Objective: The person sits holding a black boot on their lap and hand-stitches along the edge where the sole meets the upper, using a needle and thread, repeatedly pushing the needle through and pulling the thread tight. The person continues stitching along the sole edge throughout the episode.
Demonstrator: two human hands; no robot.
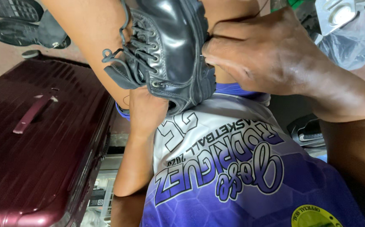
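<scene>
Right hand (pixel 270 54): fingers curled, pressing inward, wrist bent. Left hand (pixel 146 111): closed below, forearm running down toward the body.

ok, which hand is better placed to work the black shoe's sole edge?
Right, probably. The right hand has fingertips pinched at the sole edge of the black shoe; the left hand sits beneath it, grip hidden.
</scene>
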